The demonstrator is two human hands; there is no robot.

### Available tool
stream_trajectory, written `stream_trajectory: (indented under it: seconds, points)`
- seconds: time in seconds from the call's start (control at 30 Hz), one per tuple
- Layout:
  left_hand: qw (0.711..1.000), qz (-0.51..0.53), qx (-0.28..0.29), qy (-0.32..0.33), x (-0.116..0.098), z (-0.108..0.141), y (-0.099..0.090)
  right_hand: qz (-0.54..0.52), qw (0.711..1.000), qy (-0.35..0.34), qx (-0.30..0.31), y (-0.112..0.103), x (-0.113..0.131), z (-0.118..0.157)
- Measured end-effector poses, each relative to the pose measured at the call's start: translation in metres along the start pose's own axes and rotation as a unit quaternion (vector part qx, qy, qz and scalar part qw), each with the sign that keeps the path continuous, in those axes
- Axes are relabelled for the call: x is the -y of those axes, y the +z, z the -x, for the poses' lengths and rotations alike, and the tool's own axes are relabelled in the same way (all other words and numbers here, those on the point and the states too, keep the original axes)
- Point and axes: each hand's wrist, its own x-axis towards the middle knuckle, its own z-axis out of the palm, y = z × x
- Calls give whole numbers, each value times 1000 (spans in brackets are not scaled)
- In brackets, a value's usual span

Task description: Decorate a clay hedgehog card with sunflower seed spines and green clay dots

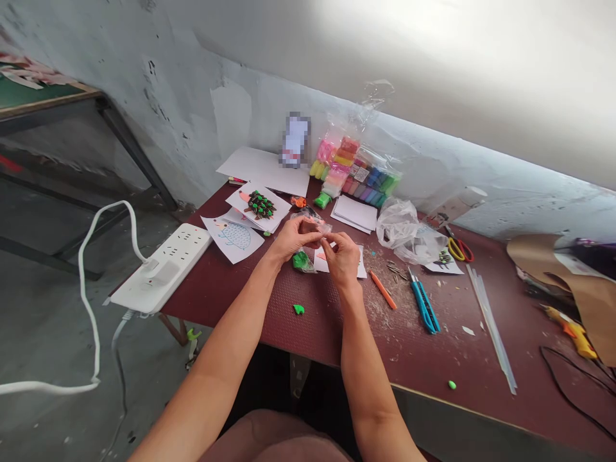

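Observation:
Both hands are raised close together over the middle of the dark red table (317,327). My left hand (294,239) has its fingers closed on a small clear plastic packet (321,226) with something pinkish in it. My right hand (342,255) pinches at the packet's near side, its fingertips almost touching the left ones; what lies between them is too small to tell. Under the hands are a bag of green clay (302,261) and a white card (362,263), partly hidden by my right hand. A green clay piece (299,309) lies nearer the front edge.
At left are a power strip (166,266), a hedgehog drawing (233,239) and a clay hedgehog card (260,204). Clay packs (359,176) stand by the wall. To the right lie an orange tool (384,290), teal cutter (423,301), scissors (461,249), glue sticks (491,330) and glue gun (572,330).

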Motion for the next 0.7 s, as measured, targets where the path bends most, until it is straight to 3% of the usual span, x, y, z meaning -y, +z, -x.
stream_trajectory:
  seconds: [0.53,0.7]
  points:
    - [998,-8,-34,44,2,-5,6,46,998,-25,-31,7,7,4]
    - [998,-43,-34,45,4,-6,7,-11,998,-7,-59,6,10,3]
